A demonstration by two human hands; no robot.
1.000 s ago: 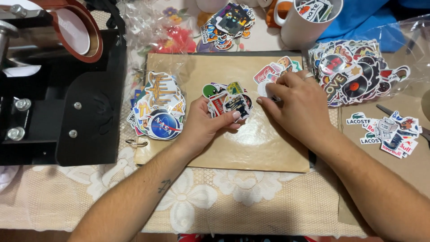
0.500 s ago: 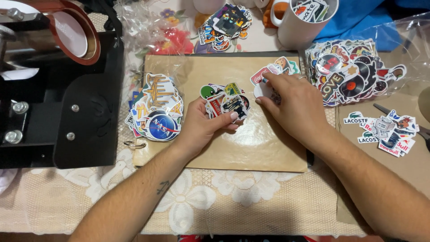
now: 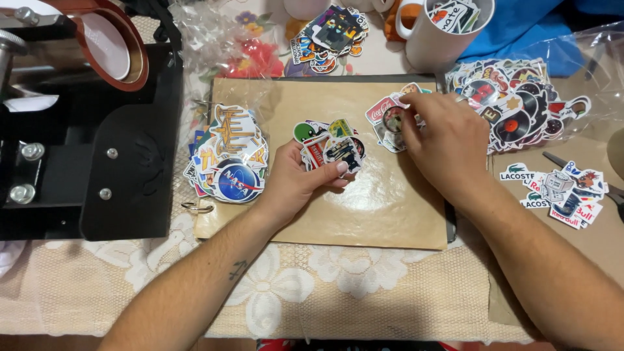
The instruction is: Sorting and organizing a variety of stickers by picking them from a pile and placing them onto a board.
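Several stickers (image 3: 328, 148) are held by the left hand (image 3: 300, 181), while one round sticker (image 3: 392, 119) is pinched by the right hand (image 3: 445, 142).

Small fanned bunch of die-cut stickers (image 3: 328, 148), center of frame, held in left hand (image 3: 296, 182), thumb laid across the lower edge; mixed colours w/ white borders, green one at upper left of the bunch, dark one at lower right, overlapping, lying nearly flat. 2nd cluster of stickers (image 3: 389, 118), just right of center & slightly higher, flat on the tan sheet, a red one at its left edge, round dark one in the middle; right hand (image 3: 445, 140) fingertips touching it, covering its right part.
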